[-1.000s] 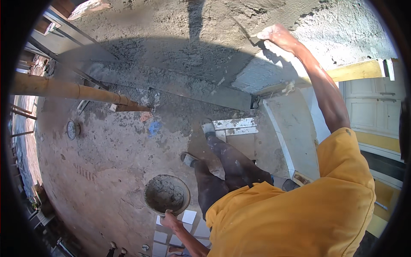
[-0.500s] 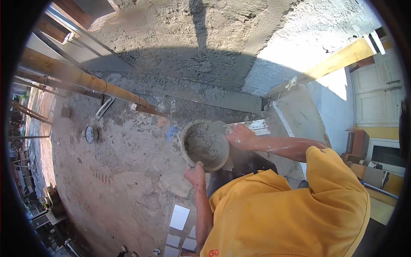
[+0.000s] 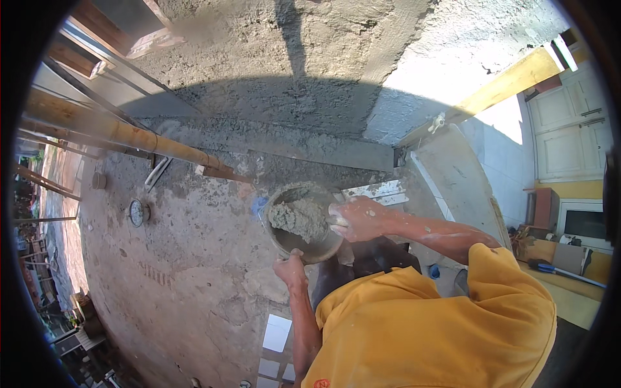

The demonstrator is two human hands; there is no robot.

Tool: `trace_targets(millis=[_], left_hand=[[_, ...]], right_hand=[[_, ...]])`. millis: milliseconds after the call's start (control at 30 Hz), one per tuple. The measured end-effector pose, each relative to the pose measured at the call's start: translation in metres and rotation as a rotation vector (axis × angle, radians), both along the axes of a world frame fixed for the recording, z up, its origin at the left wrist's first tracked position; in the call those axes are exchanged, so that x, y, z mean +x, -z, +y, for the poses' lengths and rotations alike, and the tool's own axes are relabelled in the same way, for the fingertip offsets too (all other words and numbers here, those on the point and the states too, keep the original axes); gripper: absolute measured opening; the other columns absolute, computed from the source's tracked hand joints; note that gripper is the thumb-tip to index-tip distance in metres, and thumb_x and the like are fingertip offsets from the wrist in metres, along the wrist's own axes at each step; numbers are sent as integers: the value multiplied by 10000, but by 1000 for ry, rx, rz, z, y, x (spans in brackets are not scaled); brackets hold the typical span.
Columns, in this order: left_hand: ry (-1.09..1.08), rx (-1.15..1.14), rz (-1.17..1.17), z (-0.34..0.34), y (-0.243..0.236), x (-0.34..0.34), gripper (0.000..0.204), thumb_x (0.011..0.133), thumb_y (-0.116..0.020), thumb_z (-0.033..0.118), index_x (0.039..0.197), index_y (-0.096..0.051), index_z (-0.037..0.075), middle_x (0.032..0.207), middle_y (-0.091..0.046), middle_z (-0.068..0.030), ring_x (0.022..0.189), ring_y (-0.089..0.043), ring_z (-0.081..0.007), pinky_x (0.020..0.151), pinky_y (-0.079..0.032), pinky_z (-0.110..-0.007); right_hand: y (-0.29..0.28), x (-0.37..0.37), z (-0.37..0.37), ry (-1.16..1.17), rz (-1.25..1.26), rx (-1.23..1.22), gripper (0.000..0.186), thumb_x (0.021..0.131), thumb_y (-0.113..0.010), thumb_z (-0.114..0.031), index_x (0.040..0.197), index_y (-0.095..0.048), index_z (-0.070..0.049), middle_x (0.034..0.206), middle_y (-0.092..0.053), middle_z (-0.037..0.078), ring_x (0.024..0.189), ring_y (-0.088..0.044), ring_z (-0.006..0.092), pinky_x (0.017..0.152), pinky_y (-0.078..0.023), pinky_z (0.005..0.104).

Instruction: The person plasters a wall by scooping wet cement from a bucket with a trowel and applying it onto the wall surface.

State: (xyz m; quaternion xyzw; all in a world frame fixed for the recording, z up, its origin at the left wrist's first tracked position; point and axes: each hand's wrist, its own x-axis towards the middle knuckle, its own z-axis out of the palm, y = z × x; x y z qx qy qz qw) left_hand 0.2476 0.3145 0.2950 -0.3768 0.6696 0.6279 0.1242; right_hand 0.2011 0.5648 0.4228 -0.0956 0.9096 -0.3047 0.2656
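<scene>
My left hand (image 3: 292, 268) is closed on the near rim of a round bucket (image 3: 277, 240), thumb over the edge. Wet grey mortar (image 3: 299, 218) lies heaped in the bucket's mouth, borne on a trowel whose blade is hidden under the load. My right hand (image 3: 357, 218), smeared with mortar, is closed round the trowel's handle at the bucket's right side. The bucket sits close against my dark-trousered legs.
Ahead stands a rough plastered wall (image 3: 310, 39). A bamboo pole (image 3: 129, 127) slants in from the left. A small round container (image 3: 138, 212) and white tiles (image 3: 277, 332) lie on the floor. Toward the right are a leaning grey board (image 3: 456, 169) and a wooden beam (image 3: 511, 84).
My right hand has turned and drawn the trowel up, and a lump of mortar now sits on it. The left hand still grips the rim; the bucket has shifted slightly left.
</scene>
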Motion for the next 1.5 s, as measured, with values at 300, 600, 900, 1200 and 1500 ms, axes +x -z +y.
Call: trace_targets(millis=[300,600,900,1200,1500], left_hand=[[-265,-246,-159,-64,28,81,144,701,-647,-99,841,-654,-70,788,-655,-55,629,-582,-136,564,-453,-306],[-346,-396,-218,-73,17,100,220,683,-664,-40,894,-687,-101,835,-694,-101,739,-629,-190,677,-504,-357],[53,-447,-123,-1,-6,12,241,708,-743,83,815,-692,-127,773,-725,-182,697,-683,-261,690,-527,-410],[389,-350,227,37,-49,-44,241,737,-682,89,892,-712,-94,782,-726,-244,730,-726,-305,734,-543,-425],[378,-247,253,18,-54,-46,283,750,-670,56,993,-727,-79,759,-723,-127,704,-669,-199,709,-533,-389]], right_hand=[[48,-178,142,123,-727,-545,290,933,-717,-254,981,-697,31,648,-645,58,480,-594,117,416,-489,282],[-122,-249,206,204,239,40,304,978,-672,-346,1067,-723,-60,638,-594,6,499,-551,75,444,-445,242],[50,-65,47,-557,294,261,204,819,-665,-214,907,-665,-29,836,-664,194,821,-683,390,687,-520,512],[34,-27,-9,-263,572,449,88,803,-637,-171,802,-656,-85,808,-648,126,817,-675,290,678,-501,451],[101,21,-19,91,-165,149,427,804,-656,-283,1028,-680,79,963,-709,295,956,-692,466,870,-552,498]])
